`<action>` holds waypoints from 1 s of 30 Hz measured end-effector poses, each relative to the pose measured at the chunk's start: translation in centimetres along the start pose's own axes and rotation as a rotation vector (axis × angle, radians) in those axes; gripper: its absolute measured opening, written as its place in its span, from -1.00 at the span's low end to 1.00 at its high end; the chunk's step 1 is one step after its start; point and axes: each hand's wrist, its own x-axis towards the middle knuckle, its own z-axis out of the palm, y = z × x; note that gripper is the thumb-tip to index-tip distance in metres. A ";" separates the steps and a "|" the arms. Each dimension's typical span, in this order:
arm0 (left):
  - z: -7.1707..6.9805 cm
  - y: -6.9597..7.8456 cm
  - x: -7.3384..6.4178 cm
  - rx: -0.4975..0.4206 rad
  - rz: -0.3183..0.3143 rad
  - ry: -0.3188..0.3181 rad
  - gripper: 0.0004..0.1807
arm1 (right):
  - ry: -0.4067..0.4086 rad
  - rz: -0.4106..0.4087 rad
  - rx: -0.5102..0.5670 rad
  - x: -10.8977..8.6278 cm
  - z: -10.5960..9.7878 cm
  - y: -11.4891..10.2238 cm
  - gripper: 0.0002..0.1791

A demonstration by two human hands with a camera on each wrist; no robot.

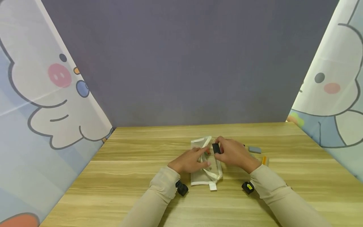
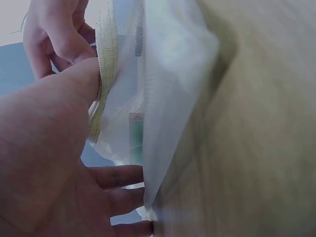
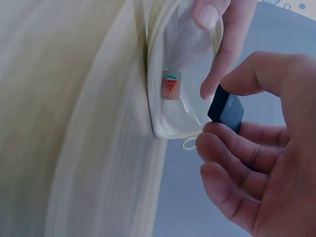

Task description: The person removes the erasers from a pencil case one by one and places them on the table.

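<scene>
A white mesh pouch [image 1: 198,178] with pale edging lies on the wooden table, its mouth held apart. My left hand [image 1: 190,160] holds the pouch at its mouth, thumb inside the rim and other fingers against the outer mesh [image 2: 173,74]. Just over the mouth, my right hand [image 1: 233,153] pinches a small black eraser [image 3: 227,109] with light lettering between thumb and fingers. Inside the pouch sits a small block with a watermelon print [image 3: 171,85]. A greenish piece [image 2: 136,138] shows through the mesh.
To the right of the pouch lie a grey block [image 1: 255,149] and an orange-and-grey piece [image 1: 265,160]. A dark item by the right hand is mostly hidden. A grey panel [image 1: 181,63] stands behind the table [image 1: 127,157], with cartoon-printed cloth [image 1: 51,104] along the sides.
</scene>
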 end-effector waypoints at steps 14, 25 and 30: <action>0.1 0.0 0.1 -0.004 0.015 0.012 -0.26 | 0.029 -0.056 0.030 -1.6 -2.0 1.0 -0.57; 0.2 0.0 0.3 -0.011 0.010 0.011 -0.27 | -0.067 -0.058 0.078 -2.3 -4.6 1.8 -0.57; 0.0 0.0 0.4 -0.006 0.013 0.003 -0.25 | -0.091 -0.043 0.093 -2.5 -4.8 2.3 -0.57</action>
